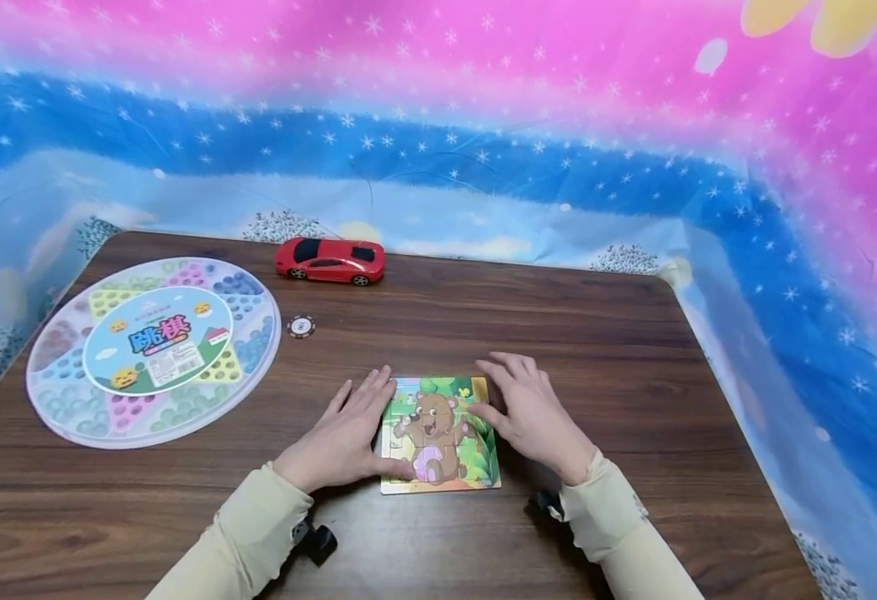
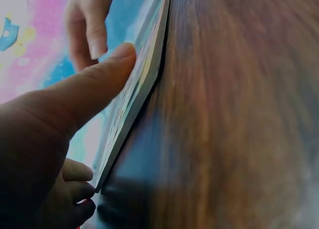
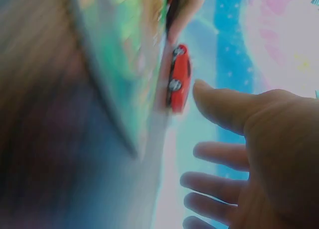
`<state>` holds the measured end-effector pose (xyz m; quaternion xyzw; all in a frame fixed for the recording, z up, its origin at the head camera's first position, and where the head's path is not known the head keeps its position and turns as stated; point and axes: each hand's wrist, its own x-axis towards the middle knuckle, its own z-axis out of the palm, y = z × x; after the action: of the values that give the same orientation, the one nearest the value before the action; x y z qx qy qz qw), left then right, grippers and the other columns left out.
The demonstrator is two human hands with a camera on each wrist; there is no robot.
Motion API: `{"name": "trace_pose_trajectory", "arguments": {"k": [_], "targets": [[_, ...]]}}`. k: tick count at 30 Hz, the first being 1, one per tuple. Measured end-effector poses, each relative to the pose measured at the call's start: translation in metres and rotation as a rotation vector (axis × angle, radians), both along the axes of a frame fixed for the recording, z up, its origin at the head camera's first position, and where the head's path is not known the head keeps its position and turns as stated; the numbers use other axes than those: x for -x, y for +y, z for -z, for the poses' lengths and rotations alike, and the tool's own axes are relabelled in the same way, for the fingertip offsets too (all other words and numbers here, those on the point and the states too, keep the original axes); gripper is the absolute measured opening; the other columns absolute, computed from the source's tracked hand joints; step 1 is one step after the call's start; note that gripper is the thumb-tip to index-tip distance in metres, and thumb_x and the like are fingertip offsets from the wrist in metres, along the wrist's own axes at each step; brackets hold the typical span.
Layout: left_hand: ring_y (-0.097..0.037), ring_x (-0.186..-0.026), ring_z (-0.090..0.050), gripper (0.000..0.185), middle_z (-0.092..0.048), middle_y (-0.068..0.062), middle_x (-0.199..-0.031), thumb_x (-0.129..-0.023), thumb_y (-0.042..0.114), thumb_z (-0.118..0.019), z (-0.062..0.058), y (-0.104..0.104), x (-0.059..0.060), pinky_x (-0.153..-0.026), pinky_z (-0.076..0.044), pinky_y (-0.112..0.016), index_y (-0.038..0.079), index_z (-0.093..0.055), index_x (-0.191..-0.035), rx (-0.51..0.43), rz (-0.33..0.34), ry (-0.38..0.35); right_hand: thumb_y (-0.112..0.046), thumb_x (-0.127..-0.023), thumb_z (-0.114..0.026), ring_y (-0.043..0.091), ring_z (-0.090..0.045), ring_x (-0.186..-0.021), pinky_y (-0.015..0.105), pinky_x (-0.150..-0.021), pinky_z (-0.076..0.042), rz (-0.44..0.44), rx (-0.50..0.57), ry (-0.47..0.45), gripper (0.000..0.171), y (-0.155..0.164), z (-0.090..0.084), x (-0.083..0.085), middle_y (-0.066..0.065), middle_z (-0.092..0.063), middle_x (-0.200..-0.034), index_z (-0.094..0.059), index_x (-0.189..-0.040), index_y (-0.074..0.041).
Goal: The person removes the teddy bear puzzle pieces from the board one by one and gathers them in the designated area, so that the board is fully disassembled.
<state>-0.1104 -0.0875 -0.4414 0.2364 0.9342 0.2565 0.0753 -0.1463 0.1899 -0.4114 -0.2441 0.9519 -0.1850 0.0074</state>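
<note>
The jigsaw puzzle [image 1: 438, 435] is laid flat on the wooden table [image 1: 618, 333], between the two hands. Its bear picture appears to be fully assembled: joins are seen between the pieces, but no gap can be made out, so the fitting may be judged done, with at most some straightening left. The left hand [image 1: 337, 442] is held with fingers extended along the left edge, its thumb laid over the lower left corner. The right hand [image 1: 536, 412] is held spread at the right edge, nothing being gripped; its thumb is shown apart from the puzzle in the right wrist view.
</note>
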Motion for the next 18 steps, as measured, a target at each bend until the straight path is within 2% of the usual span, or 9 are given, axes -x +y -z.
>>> {"name": "trace_pose_trajectory", "arguments": {"k": [6, 11, 18], "targets": [[-0.032, -0.148, -0.009, 0.123, -0.015, -0.021, -0.159, -0.066, 0.066, -0.077, 0.003, -0.001, 0.004, -0.117, -0.005, -0.054, -0.005, -0.025, -0.151, -0.016, 0.001, 0.003, -0.037, -0.093, -0.066, 0.025, -0.043, -0.115, 0.046, -0.091, -0.041, -0.107, 0.005, 0.015, 0.051, -0.033, -0.002, 0.007, 0.008, -0.050, -0.132, -0.057, -0.135, -0.010], [-0.030, -0.148, -0.006, 0.123, -0.012, -0.017, -0.161, -0.066, 0.065, -0.078, 0.008, -0.003, 0.007, -0.117, -0.001, -0.052, -0.001, -0.022, -0.153, -0.039, 0.007, -0.019, -0.036, -0.092, -0.068, 0.019, -0.044, -0.097, 0.034, -0.077, -0.042, -0.186, -0.032, 0.006, 0.044, -0.056, 0.002, 0.008, 0.003, -0.053, -0.116, -0.064, -0.127, -0.011], [-0.028, -0.148, -0.004, 0.123, -0.009, -0.015, -0.161, -0.067, 0.065, -0.077, 0.013, -0.004, 0.004, -0.117, 0.003, -0.051, 0.002, -0.018, -0.155, -0.076, 0.005, -0.029, -0.038, -0.090, -0.069, 0.016, -0.044, -0.085, 0.030, -0.074, -0.041, -0.230, -0.097, 0.010, 0.046, -0.075, 0.011, 0.007, 0.002, -0.052, -0.103, -0.065, -0.126, -0.010]]}}
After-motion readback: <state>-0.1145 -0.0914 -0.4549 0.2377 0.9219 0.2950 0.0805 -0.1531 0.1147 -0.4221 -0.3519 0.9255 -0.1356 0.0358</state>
